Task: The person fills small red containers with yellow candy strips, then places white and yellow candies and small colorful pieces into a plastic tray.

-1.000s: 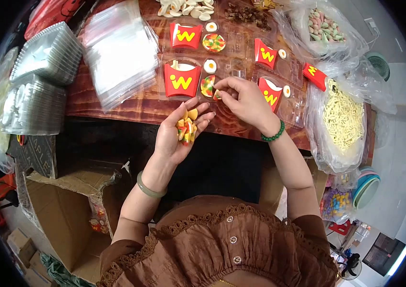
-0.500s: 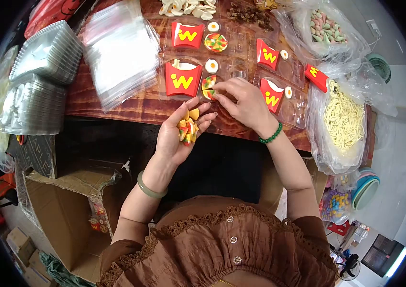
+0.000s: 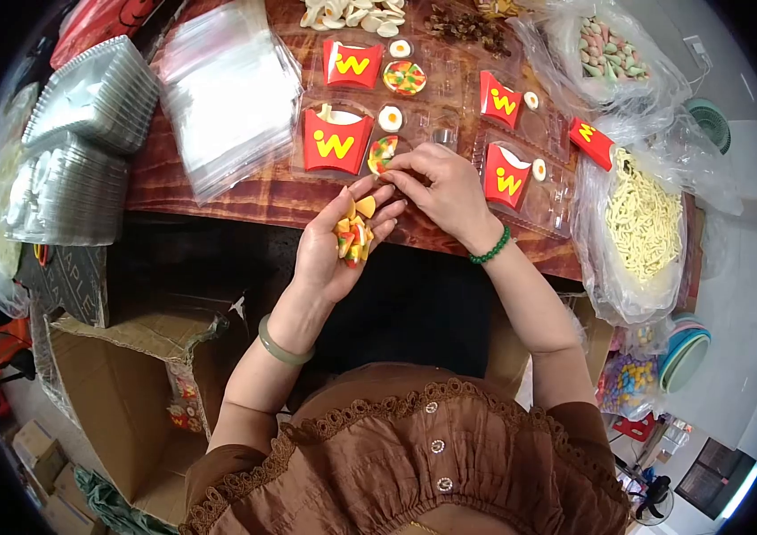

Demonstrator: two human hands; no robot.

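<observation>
My left hand [image 3: 323, 251] is palm up with the fingers curled, cupping several toy pizza slices [image 3: 354, 239]. My right hand [image 3: 439, 194] reaches over the table edge, its thumb and fingers pinched together at the lower edge of a partly formed toy pizza [image 3: 382, 153]. Its fingertips cover part of the slice they hold there. This pizza lies in a clear plastic tray [image 3: 432, 120], beside a red fries box with a yellow mark [image 3: 337, 140] and a small toy fried egg [image 3: 390, 119]. Behind it, another tray has a round toy pizza [image 3: 405, 78] and a red fries box [image 3: 351, 63].
Clear bags [image 3: 231, 107] and stacked plastic trays [image 3: 84, 102] are at the left. Two more trays with red boxes [image 3: 507, 176] lie right of my right hand. A bag of yellow toy fries [image 3: 644, 227] stands at the right edge. An open cardboard box [image 3: 120, 383] is below.
The near tray with its fries box, egg and pizza has shifted slightly left and away. My right hand has moved a little left with it. The left hand stays almost in place.
</observation>
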